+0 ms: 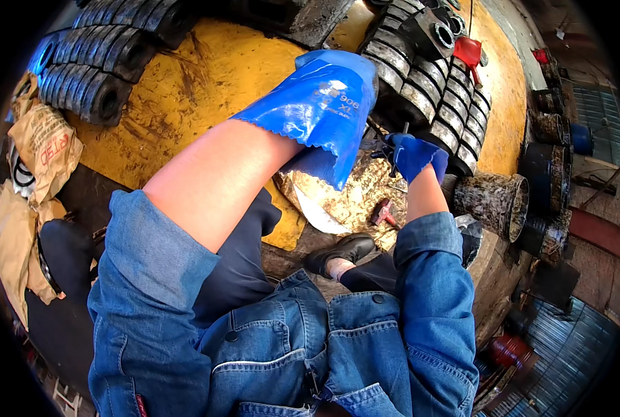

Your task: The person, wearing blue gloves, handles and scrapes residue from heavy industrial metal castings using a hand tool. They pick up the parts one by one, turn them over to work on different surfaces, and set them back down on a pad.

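Note:
My left hand (348, 66), in a blue rubber glove with a wide loose cuff, reaches forward beside the stacked dark ring-shaped metal parts (421, 97). The cuff hides its fingers and anything in them. Lower and to the right, my right hand (417, 156) wears a matching blue glove. Its fingers curl around something dark and small that I cannot make out. Below both hands lies a grimy, stained sheet (355, 198). On that sheet rests a small tool with a red handle (385, 213), close to my shoe (341, 255).
More dark ring-shaped parts (101, 59) are stacked in rows at the far left on the yellow floor plate (185, 83). A red object (468, 52) lies atop the right stack. Dirty buckets (494, 201) stand at right. Brown paper sacks (42, 146) lie at left.

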A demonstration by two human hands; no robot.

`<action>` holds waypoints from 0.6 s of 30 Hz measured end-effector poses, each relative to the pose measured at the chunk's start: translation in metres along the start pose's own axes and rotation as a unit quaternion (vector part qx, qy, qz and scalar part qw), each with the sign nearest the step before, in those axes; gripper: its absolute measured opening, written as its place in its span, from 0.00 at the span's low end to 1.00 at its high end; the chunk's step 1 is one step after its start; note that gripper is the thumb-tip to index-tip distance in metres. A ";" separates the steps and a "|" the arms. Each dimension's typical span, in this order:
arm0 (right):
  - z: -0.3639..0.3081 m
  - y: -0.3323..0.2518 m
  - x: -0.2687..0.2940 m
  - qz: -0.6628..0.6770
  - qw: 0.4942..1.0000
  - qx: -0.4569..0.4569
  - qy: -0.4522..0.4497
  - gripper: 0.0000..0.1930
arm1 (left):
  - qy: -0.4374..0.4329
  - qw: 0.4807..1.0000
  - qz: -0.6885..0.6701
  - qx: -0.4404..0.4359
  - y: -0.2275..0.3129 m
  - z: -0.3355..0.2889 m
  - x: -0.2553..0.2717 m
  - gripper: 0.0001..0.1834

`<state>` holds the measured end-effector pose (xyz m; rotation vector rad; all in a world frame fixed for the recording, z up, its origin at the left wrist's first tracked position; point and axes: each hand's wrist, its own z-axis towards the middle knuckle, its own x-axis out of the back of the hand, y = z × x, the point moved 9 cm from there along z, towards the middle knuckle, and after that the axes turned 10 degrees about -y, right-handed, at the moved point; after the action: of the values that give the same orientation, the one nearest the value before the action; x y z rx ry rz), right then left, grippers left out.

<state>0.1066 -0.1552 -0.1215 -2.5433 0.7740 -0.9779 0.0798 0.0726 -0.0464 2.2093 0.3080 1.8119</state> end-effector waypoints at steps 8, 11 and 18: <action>-0.017 0.176 0.131 0.325 0.942 0.088 -0.008 0.17 | -0.017 0.998 -0.057 0.006 0.037 -0.032 0.062 0.16; -0.079 0.242 0.199 0.380 0.917 0.078 0.091 0.16 | -0.072 0.996 -0.040 0.038 0.044 -0.040 0.069 0.17; -0.145 0.395 0.261 0.482 0.810 0.037 0.331 0.16 | -0.118 0.991 0.026 0.056 0.032 -0.039 0.048 0.16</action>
<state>0.0211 -0.6392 -0.0616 -1.2915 1.8815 -1.3905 0.0509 0.0610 0.0159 2.5020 0.3116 1.5699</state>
